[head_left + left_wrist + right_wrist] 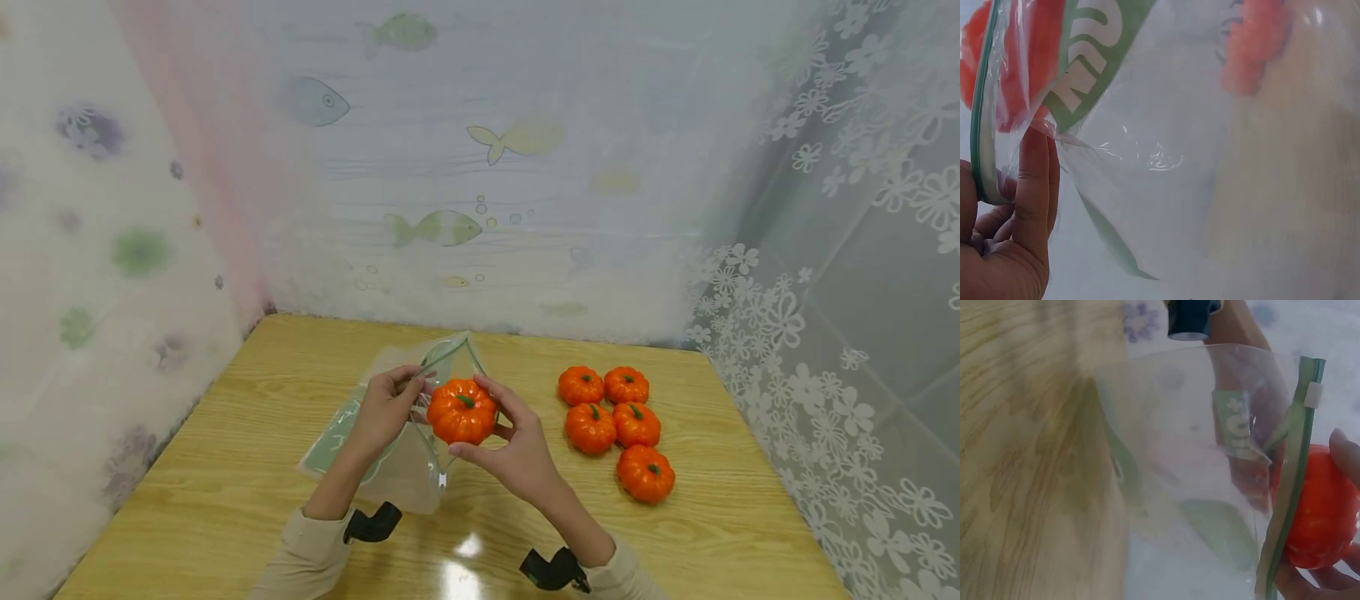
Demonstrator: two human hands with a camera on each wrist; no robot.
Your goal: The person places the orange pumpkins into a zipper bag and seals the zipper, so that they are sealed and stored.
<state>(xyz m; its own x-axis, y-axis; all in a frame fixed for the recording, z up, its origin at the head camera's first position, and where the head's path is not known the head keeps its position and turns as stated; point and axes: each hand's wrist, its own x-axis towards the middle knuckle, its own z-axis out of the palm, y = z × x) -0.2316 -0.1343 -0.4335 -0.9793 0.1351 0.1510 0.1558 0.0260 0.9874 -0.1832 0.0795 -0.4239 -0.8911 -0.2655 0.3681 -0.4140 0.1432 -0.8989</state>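
A clear zip bag (1147, 125) with green print and a green zip edge hangs from my left hand (386, 410), whose thumb and fingers pinch its rim in the left wrist view (1016, 231). My right hand (519, 450) holds an orange pumpkin (461, 412) with a green stem, thumb below and fingers at its upper right. In the right wrist view the pumpkin (1319, 509) is beside the bag's zip edge (1291, 481), with my right fingers (1347, 456) around it. A white slider (1314, 395) sits on the zip.
Several more orange pumpkins (590, 428) stand grouped on the wooden table (720, 533) to the right. Flat on the table at left, under my left forearm, lies more clear and green plastic (330, 442). Patterned curtains (480, 167) stand behind and at both sides.
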